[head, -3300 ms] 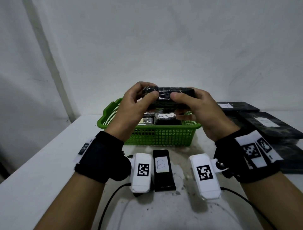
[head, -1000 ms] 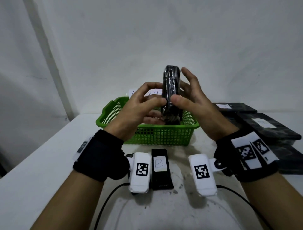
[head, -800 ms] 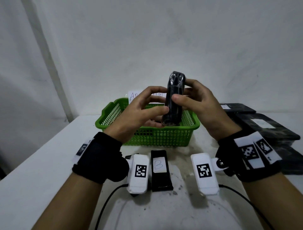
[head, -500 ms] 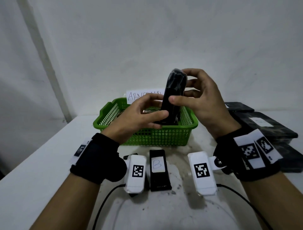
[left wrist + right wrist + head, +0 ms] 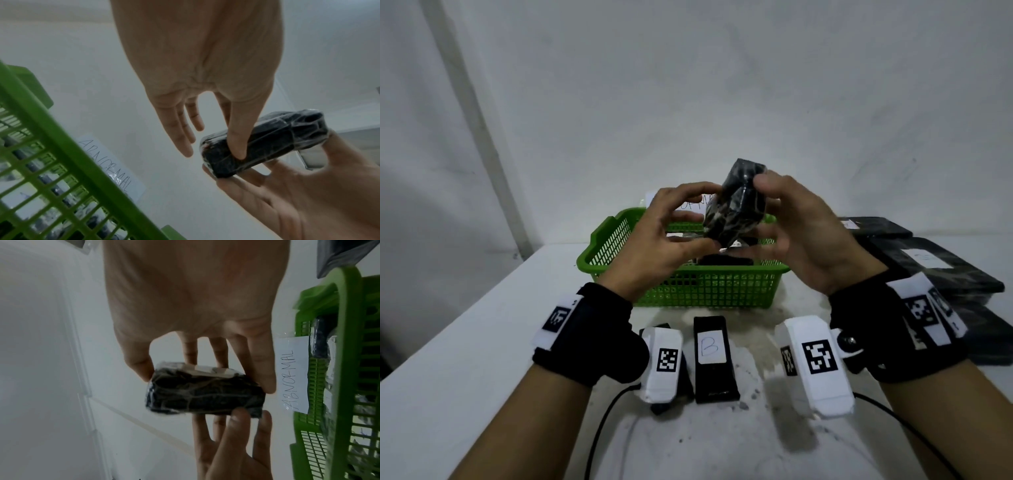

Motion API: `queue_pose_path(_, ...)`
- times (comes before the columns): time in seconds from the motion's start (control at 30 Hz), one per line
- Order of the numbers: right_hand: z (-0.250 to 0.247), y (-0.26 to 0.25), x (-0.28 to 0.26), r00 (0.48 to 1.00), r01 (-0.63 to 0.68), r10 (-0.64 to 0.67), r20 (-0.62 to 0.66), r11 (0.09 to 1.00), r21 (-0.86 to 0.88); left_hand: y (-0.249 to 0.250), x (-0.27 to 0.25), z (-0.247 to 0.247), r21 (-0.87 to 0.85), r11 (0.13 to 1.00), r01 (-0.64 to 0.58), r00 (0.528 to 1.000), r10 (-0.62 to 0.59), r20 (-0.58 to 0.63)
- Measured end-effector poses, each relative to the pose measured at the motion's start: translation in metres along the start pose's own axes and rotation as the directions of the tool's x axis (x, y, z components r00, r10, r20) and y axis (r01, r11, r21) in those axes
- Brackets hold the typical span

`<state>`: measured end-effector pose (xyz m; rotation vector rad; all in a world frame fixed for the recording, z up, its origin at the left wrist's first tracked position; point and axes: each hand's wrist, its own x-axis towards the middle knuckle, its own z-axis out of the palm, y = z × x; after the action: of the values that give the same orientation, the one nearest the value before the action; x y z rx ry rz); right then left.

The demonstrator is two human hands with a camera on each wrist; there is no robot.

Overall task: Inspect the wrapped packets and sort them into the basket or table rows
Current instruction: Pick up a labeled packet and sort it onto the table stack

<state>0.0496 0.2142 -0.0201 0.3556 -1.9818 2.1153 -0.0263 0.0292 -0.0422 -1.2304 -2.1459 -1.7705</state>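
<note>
I hold a black packet (image 5: pixel 736 205) wrapped in clear film in the air above the green basket (image 5: pixel 688 274), tilted with its top end leaning right. My left hand (image 5: pixel 710 219) pinches its lower end, thumb (image 5: pixel 238 417) on one face and fingers behind. My right hand (image 5: pixel 767 212) grips the upper part, with its thumb (image 5: pixel 141 369) and an outer finger at opposite ends. A pale label strip shows on one edge of the packet (image 5: pixel 203 391). Several wrapped packets lie in the basket (image 5: pixel 345 369).
A paper sign reading ABNORMAL (image 5: pixel 292 374) stands behind the basket. A black packet labelled B (image 5: pixel 714 359) lies on the white table (image 5: pixel 482 342) in front of the basket. Larger black packets (image 5: pixel 935 267) are stacked at the right. Cables trail toward me.
The packet lay flat between both hands, was stood upright on end, and now leans right while the fingers shift along it. The hands stay above the basket.
</note>
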Motion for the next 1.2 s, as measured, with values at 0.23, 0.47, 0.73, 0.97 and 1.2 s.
queue_pose_path(0.23, 0.009, 0.002, 0.002, 0.96, 0.231, -0.245, -0.137, 0.966, -0.115, 0.01, 0.003, 0.005, -0.016, 0.996, 0.083, 0.997, -0.083, 0.005)
queue_pose_path(0.47, -0.003, 0.013, 0.003, 0.942, 0.308, -0.335, -0.001, 0.867, -0.392, 0.019, 0.002, 0.001, -0.323, 0.883, 0.34, 0.94, -0.308, 0.146)
queue_pose_path(0.73, -0.009, 0.015, 0.012, 0.969, 0.117, -0.169, -0.183, 0.958, -0.262, 0.015, 0.0, 0.002, -0.279, 0.916, 0.287, 0.953, -0.243, 0.183)
queue_pose_path(0.97, -0.004, 0.014, 0.008, 0.946, 0.203, -0.251, -0.205, 0.953, -0.226, 0.018, -0.003, 0.006, -0.209, 0.948, 0.238, 0.964, -0.205, 0.168)
queue_pose_path(1.2, -0.002, 0.01, 0.007, 0.951, 0.263, -0.299, -0.075, 0.915, -0.307, 0.016, -0.002, 0.003, -0.175, 0.973, 0.154, 0.986, -0.139, 0.091)
